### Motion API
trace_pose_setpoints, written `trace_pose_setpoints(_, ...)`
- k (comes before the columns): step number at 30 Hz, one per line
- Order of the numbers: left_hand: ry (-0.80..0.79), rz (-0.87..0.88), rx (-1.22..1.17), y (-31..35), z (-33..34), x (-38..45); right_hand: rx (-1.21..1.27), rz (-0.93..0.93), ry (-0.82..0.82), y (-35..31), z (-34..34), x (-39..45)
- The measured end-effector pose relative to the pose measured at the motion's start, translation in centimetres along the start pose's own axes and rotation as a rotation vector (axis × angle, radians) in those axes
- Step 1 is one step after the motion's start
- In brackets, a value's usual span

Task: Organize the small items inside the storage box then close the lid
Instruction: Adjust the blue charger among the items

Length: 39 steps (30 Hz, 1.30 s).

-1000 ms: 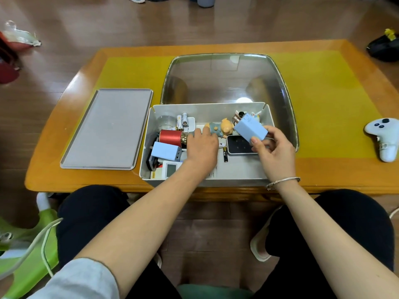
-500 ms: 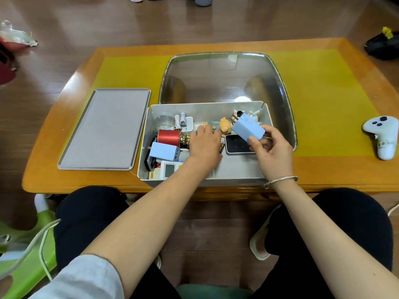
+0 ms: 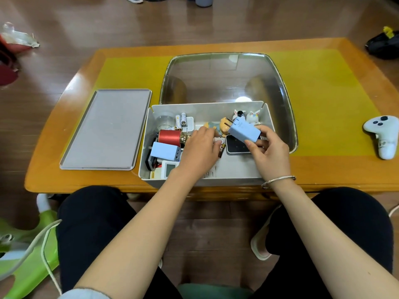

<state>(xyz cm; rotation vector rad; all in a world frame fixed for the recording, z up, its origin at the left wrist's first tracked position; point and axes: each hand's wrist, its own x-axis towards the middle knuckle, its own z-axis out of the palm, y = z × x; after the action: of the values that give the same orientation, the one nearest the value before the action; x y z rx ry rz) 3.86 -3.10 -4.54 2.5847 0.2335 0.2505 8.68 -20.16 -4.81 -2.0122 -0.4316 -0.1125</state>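
Right hand (image 3: 271, 152) holds a pale blue plug charger (image 3: 245, 131) between thumb and fingers, lifted above the right half of the grey storage box (image 3: 207, 179), prongs pointing up-left. Left hand (image 3: 199, 151) reaches into the middle of the box, palm down, fingers bent toward an orange-and-blue figurine (image 3: 222, 126); whether it grips anything I cannot tell. Inside the box, a red thread spool (image 3: 169, 137) lies at the left, with a second blue charger (image 3: 165, 151) just in front of it and 2 batteries (image 3: 180, 121) behind. A dark square device (image 3: 236, 147) sits under the lifted charger, and 2 white rabbit figurines (image 3: 246, 116) stand at the back right corner. The grey lid (image 3: 108, 130) lies flat on the worktop (image 3: 323, 169) beside the box's left side. A white controller (image 3: 383, 134) rests well apart on the right.
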Motion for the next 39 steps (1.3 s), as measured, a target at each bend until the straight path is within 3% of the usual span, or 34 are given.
trace_pose_setpoints(4, -0.003, -0.133, -0.576, 1.5, -0.6, -1.4, 0.2, 0.025, -0.155, 0.2, -0.1, -0.1)
trace_pose_setpoints(8, 0.015, -0.072, -0.77, 2.3, -0.3, -1.9, 0.224, 0.007, -0.241, 0.3, -0.3, -0.1)
trace_pose_setpoints(18, 0.152, 0.145, -0.6, 2.3, 0.1, -2.6, -0.147, -0.088, -0.229, 0.1, 0.4, -0.1)
trace_pose_setpoints(24, 0.116, 0.15, -0.66, 2.1, 0.0, -2.6, -0.164, -0.168, -0.217, -0.1, 0.2, -0.1)
trace_pose_setpoints(31, 0.027, 0.021, -0.861, 2.1, -0.3, -2.4, 0.03, -0.034, -0.173, -0.1, -0.2, 0.0)
trace_pose_setpoints(35, 0.148, 0.086, -0.676, 2.0, -0.4, -2.4, 0.044, -0.025, -0.157, 0.1, -0.1, 0.0)
trace_pose_setpoints(39, 0.243, 0.084, -0.569, 1.9, -0.3, -2.5, -0.039, -0.149, -0.168, -0.1, -0.2, -0.1)
